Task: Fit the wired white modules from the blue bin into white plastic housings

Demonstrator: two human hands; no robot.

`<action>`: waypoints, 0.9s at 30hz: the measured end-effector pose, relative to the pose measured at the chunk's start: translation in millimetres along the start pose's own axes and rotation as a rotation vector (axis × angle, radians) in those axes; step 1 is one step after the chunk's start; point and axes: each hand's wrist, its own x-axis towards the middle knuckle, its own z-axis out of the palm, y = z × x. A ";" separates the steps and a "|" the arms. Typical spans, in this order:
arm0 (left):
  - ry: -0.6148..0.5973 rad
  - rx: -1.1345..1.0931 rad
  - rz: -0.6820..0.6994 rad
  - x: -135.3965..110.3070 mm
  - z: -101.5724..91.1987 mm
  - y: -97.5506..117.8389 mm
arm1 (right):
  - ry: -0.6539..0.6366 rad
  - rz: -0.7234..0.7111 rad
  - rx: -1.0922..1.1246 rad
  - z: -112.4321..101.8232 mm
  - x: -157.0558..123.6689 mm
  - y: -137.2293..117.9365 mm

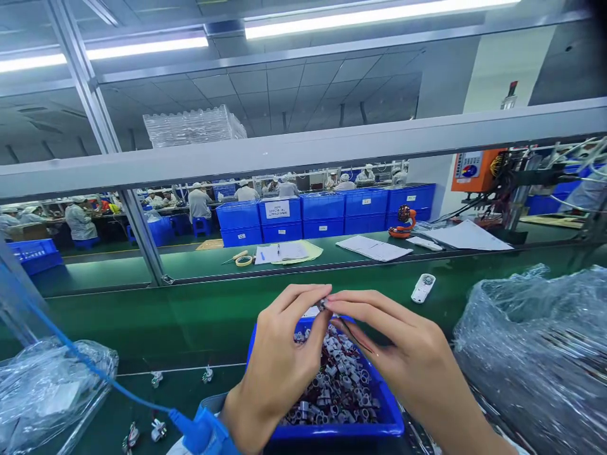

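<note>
Bare left-hand grip [277, 360] and right-hand grip [403, 341] pinch a tiny dark metal part [323, 304] just above a blue plastic bin [332, 432] heaped with small silver-and-dark components [336, 385].

Bright overhead fluorescent tubes [147, 49] cast even light; wide-angle distortion bends the edges.

- What's on the bench [118, 322] in front of you?
- A crate [332, 432] at the near edge, full of small parts [336, 385]. A wrapped bundle [531, 354] lies to your right, another [47, 392] to your left, with loose parts [156, 379] between that one and the crate.
- Behind it?
- A handset [423, 288], past the crate's right side.
</note>
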 end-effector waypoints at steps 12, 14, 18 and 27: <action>0.026 -0.244 -0.212 20.7 33.0 -8.2 | 0.121 0.128 -0.035 -5.2 -4.0 22.0; -0.027 -0.328 -0.241 28.3 36.9 -6.7 | 0.174 0.124 -0.023 -9.4 -6.0 25.7; -0.187 -0.447 -0.239 41.8 42.8 -2.4 | 0.259 0.142 -0.056 -17.2 -9.1 32.4; -0.637 -0.326 -0.230 78.6 75.6 -47.4 | 0.403 0.589 0.015 -39.6 -21.6 58.5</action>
